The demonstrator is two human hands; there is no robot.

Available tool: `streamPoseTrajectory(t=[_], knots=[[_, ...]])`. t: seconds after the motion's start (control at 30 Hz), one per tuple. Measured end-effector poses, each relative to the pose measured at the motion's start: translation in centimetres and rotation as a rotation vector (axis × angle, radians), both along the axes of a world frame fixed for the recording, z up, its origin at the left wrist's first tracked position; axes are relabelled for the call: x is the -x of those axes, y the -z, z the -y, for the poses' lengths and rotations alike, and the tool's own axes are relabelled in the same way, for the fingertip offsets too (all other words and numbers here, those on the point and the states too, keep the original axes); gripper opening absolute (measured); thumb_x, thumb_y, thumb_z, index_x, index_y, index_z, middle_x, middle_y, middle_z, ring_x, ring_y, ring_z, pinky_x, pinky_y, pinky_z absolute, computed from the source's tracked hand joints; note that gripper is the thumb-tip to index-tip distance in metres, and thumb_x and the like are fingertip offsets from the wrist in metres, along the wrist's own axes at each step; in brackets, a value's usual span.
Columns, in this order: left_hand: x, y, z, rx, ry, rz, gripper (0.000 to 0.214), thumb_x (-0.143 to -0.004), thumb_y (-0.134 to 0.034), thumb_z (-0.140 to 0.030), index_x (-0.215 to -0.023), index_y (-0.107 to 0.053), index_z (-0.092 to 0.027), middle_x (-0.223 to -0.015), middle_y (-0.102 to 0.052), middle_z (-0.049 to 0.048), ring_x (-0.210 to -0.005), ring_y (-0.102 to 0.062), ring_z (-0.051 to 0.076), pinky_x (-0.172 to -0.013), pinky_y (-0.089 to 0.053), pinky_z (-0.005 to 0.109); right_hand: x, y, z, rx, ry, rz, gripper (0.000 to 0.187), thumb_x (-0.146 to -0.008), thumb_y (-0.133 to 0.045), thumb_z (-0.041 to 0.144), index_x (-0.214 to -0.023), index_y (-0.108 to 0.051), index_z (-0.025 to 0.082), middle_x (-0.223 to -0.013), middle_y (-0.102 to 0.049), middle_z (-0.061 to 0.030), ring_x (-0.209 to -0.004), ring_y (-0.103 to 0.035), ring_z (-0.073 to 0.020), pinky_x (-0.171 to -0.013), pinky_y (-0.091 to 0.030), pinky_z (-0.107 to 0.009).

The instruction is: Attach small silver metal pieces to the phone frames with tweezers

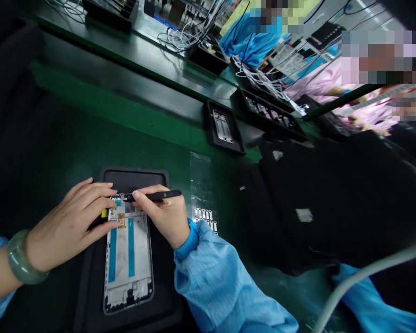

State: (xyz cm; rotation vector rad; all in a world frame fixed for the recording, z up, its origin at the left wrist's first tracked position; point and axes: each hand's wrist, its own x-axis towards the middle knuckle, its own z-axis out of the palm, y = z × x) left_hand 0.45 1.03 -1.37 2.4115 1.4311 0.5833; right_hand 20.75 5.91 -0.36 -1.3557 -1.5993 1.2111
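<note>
Your right hand (164, 217) firmly grips slim black tweezers (159, 196), tips pointing left onto the far end of the silver-rimmed phone frame (128, 263) running near-to-far, while whether your left hand (69, 226) has hold I cannot tell.

Ahead of the right hand (162, 217), green bench mat (159, 148) lies open up to a small black tray (223, 129); rightward, a flat film strip (201, 180) comes first, then what looks like heaped black cloth (326, 199) blocks the way.

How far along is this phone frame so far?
Done: two blue strips already lie in the phone frame. In hand: the right hand holds black tweezers at the frame's top end, the left hand steadying it. Left: small metal pieces remain on a clear film strip.
</note>
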Motion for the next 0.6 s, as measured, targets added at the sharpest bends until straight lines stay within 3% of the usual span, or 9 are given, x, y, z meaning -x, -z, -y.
streamPoseTrajectory(t=[0.6], knots=[[0.02,0.10,-0.02,-0.031,0.024,-0.039,0.030,-0.087,-0.052,-0.041,-0.109,-0.057,-0.021,-0.118,-0.058,0.0056,-0.124,-0.045,0.022,-0.112,-0.027,0.048,0.08,-0.57,0.20,-0.104,-0.025,0.053,0.017,-0.079,-0.065,0.038,-0.075,-0.071,0.023,-0.076,-0.072,-0.0023,-0.073,-0.070,-0.0180,-0.068,-0.055,-0.029]])
